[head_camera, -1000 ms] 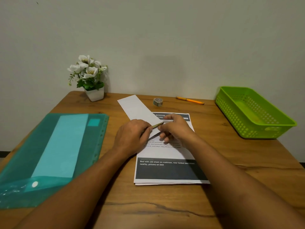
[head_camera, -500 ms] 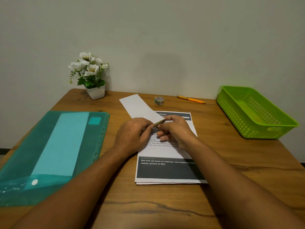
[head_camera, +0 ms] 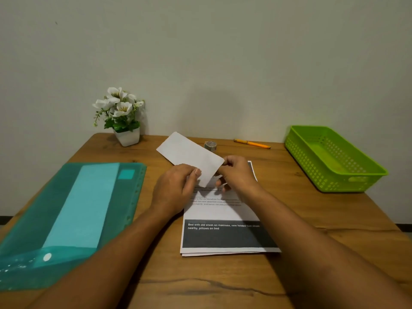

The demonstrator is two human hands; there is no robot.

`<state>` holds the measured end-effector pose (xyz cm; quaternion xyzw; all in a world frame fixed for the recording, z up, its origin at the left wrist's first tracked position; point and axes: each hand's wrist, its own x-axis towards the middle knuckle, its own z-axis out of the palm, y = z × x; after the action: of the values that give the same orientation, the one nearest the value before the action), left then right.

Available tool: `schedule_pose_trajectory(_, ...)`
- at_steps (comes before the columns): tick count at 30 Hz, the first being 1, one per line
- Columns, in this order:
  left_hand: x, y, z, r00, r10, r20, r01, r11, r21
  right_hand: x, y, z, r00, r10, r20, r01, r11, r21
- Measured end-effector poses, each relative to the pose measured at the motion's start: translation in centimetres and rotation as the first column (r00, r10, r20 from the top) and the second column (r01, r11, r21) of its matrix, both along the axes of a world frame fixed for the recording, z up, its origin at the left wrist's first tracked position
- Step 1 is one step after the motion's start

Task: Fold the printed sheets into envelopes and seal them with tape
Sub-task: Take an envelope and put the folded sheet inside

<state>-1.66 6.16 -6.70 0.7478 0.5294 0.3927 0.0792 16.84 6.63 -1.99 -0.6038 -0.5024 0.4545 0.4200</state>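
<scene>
- At the middle of the tabletop (head_camera: pixel 312 219), in the head view, I see both hands holding a folded white sheet (head_camera: pixel 189 156) lifted just over the far end of the stack of printed sheets (head_camera: pixel 223 235). Its blank side faces up and it slants away toward the far left.
- The left hand (head_camera: pixel 176 190) has its thumb pressed on top of the folded white sheet's near corner with the fingers curled beneath, pinching the paper.
- The right hand (head_camera: pixel 237 175) has its fingers curled at the sheet's right end and pinches that edge.
- The printed sheets lie flat toward the near edge, with a dark band of white lettering across their near end. The right forearm covers part of their right side.
- A tape roll (head_camera: pixel 210 145) sits near the far edge, just beyond the folded white sheet, and an orange pen (head_camera: pixel 252 143) lies to its right.
- A green basket (head_camera: pixel 312 175) stands along the right edge.
- A teal plastic folder (head_camera: pixel 66 208) with a pale sheet inside lies along the left edge, and a white pot of flowers (head_camera: pixel 121 114) stands at the far left corner.
</scene>
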Motion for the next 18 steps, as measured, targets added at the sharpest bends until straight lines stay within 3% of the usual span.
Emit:
schedule_pose_trajectory(6,0.5,0.4,3.5,0.996,0.010,0.089,-0.015,0.999,0.053,1.7,0.0,4.3,0.953,-0.049,0.300,-0.030,0.967,0.253)
schedule_pose_trajectory(9,1.1,1.9,8.0,1.000,-0.021,0.012,0.018,0.986,0.167,2.3,0.7,6.9,0.913,-0.073,0.402,-0.097,0.917,0.388)
schedule_pose_trajectory(12,1.4,3.1,12.5,0.994,-0.104,-0.028,0.107,0.980,0.169,2.5,1.3,10.1,0.870,-0.105,0.481,-0.168,0.855,0.491)
schedule_pose_trajectory(15,1.5,3.4,15.5,0.988,-0.141,-0.057,0.150,0.969,0.196,2.7,1.0,13.3,0.850,-0.128,0.512,-0.214,0.803,0.556)
schedule_pose_trajectory(18,1.6,3.1,17.1,0.987,-0.155,0.049,0.144,0.974,0.174,3.3,0.3,15.5,0.899,-0.147,0.412,-0.167,0.755,0.634)
